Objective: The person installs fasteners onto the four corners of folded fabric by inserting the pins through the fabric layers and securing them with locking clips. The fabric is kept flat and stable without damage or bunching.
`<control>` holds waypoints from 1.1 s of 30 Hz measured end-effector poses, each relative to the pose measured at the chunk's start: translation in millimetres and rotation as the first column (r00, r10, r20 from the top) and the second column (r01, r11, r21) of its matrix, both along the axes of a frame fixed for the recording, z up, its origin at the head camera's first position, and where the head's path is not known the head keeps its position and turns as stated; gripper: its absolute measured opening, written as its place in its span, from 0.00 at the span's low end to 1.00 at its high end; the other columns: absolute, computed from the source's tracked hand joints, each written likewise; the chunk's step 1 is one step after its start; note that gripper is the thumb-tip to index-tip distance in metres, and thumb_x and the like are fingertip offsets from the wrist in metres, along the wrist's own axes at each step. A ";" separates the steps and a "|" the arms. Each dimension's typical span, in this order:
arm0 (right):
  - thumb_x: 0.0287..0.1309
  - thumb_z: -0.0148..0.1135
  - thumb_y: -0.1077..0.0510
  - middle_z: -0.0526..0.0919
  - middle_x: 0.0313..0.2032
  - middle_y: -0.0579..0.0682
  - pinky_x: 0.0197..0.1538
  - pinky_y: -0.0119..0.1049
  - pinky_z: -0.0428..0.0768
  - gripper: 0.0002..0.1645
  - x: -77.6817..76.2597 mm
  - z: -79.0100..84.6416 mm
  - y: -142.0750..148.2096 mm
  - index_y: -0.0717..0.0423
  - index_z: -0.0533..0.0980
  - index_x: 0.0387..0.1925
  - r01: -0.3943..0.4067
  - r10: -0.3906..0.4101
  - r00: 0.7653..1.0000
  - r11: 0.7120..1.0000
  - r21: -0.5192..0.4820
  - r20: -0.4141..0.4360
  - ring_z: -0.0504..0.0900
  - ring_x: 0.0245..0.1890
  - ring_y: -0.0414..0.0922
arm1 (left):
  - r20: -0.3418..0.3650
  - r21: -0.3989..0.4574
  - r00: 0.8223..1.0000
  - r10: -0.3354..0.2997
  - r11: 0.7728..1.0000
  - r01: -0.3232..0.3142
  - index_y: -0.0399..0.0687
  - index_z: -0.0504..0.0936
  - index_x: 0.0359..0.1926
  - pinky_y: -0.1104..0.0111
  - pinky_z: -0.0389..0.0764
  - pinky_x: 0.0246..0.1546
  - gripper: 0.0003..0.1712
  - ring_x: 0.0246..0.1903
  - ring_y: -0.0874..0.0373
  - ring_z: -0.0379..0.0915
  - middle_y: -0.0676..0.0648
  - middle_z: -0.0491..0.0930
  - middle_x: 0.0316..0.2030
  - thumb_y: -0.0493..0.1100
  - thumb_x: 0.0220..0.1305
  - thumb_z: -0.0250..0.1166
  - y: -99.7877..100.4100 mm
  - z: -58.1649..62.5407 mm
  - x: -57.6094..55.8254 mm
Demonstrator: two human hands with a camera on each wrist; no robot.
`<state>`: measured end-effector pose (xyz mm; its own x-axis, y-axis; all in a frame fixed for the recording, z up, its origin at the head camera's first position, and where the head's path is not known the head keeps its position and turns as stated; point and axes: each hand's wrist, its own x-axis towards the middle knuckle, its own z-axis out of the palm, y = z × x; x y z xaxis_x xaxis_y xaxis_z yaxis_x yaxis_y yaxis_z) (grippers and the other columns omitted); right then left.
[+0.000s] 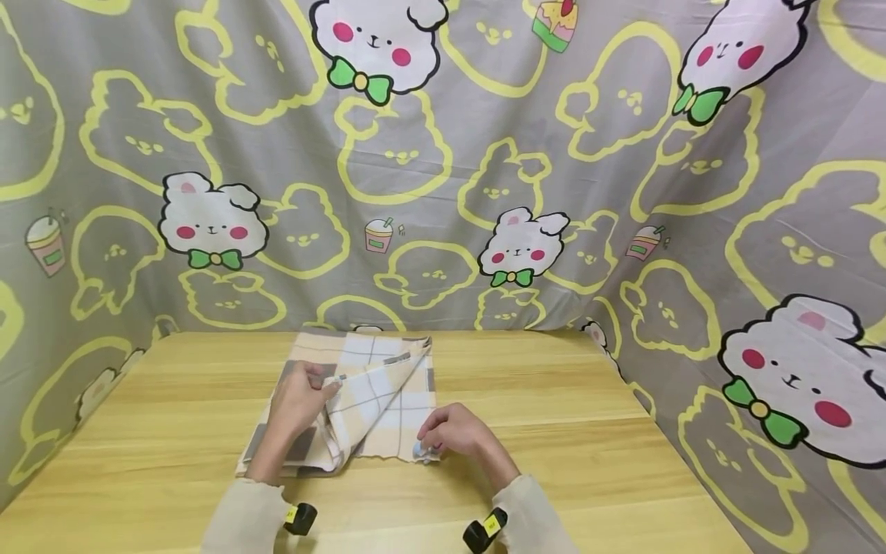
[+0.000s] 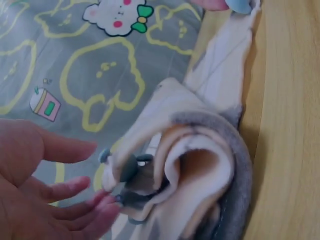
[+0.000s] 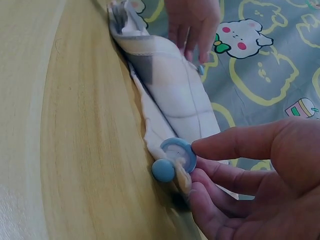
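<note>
A plaid cloth (image 1: pixel 377 396) in beige, white and grey lies on the table, one layer folded diagonally over the rest. At its near right corner my right hand (image 1: pixel 457 429) pinches a round blue clip (image 3: pixel 178 154) attached to the cloth's edge, with a blue knob (image 3: pixel 163 170) beside it. My left hand (image 1: pixel 298 396) is over the left part of the cloth. Its thumb and fingers are spread, fingertips right at the folded-over edge, where a small grey-blue clip (image 2: pixel 128 167) sits. Toward the near left the cloth curls into a loose roll (image 2: pixel 200 165).
The wooden table (image 1: pixel 554 431) carries the cloth. A grey curtain (image 1: pixel 429 154) with cartoon rabbits hangs behind the table and along its sides. Black wrist devices (image 1: pixel 301 518) are on both sleeves.
</note>
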<state>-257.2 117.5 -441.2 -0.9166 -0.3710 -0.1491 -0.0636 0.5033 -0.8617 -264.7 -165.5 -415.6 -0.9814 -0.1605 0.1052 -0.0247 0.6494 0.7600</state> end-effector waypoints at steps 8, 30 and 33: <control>0.51 0.69 0.65 0.82 0.27 0.48 0.34 0.36 0.80 0.04 -1.5 -1.6 1.6 0.62 0.84 0.31 -0.009 0.009 1.000 1.000 -0.001 0.004 0.78 0.29 0.43 | 0.078 -0.052 0.996 -0.043 0.998 0.047 0.26 0.72 0.59 0.59 0.78 0.33 0.32 0.37 0.45 0.81 0.30 0.82 0.45 0.46 0.64 0.67 -1.2 -3.8 -1.7; 0.51 0.70 0.64 0.83 0.27 0.49 0.34 0.36 0.80 0.05 -2.0 -2.1 0.7 0.62 0.84 0.31 -0.002 0.002 1.000 1.000 -0.004 0.013 0.78 0.29 0.43 | 0.011 -0.029 0.995 -0.098 0.995 0.098 0.23 0.76 0.55 0.66 0.75 0.23 0.27 0.23 0.57 0.77 0.41 0.82 0.30 0.39 0.61 0.71 2.0 -16.1 -3.8; 0.51 0.70 0.64 0.83 0.28 0.49 0.33 0.36 0.80 0.05 -1.8 -1.7 0.7 0.62 0.84 0.31 -0.003 0.004 1.000 1.000 -0.004 0.011 0.78 0.29 0.43 | 0.006 -0.045 0.996 -0.088 0.995 0.088 0.24 0.76 0.55 0.65 0.77 0.26 0.28 0.25 0.56 0.79 0.39 0.84 0.33 0.40 0.60 0.72 1.8 -15.8 -4.1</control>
<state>-259.0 118.2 -443.0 -0.9136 -0.3747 -0.1579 -0.0557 0.4999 -0.8643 -268.8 -163.7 -431.3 -0.9919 -0.0686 0.1067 0.0313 0.6826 0.7301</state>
